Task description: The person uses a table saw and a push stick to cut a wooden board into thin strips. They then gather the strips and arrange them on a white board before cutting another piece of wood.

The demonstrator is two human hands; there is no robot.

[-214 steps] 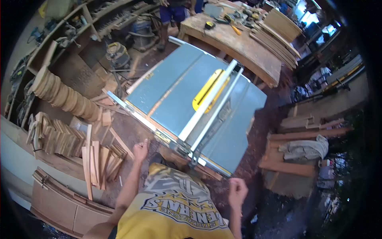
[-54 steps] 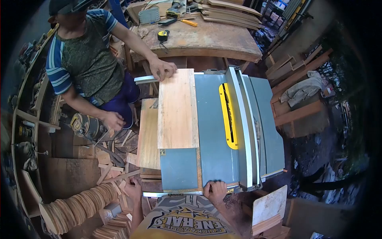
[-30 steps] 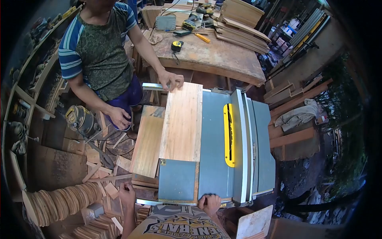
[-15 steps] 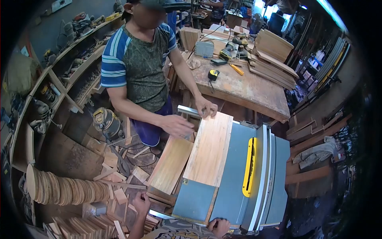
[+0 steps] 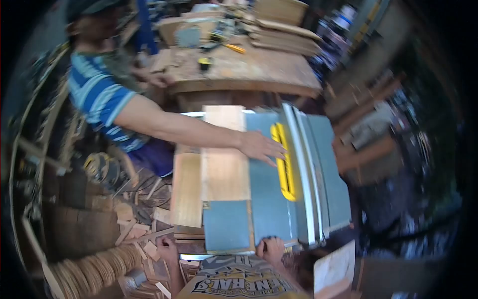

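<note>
A blue-grey table saw (image 5: pixel 271 209) with a yellow blade insert (image 5: pixel 283 164) stands in front of me. A light wooden board (image 5: pixel 225 167) lies on its left half. My right hand (image 5: pixel 271 248) grips the saw's near front edge, fingers curled over it. My left hand (image 5: pixel 167 247) hangs lower left beside the saw's corner, fingers closed, holding nothing that I can see. A co-worker in a striped shirt (image 5: pixel 99 99) reaches an arm across the board; that hand (image 5: pixel 260 146) lies flat on the saw top near the yellow insert.
A second board (image 5: pixel 187 189) lies lower, left of the saw. A workbench (image 5: pixel 244 70) with a tape measure and tools stands behind. Round wooden discs (image 5: pixel 89 269) and offcuts litter the floor at left. A pale board (image 5: pixel 334 269) leans at lower right.
The view has swung and blurred. The co-worker's hand has moved from the board's far end across to the saw top near the yellow insert. My hands stay where they were.
</note>
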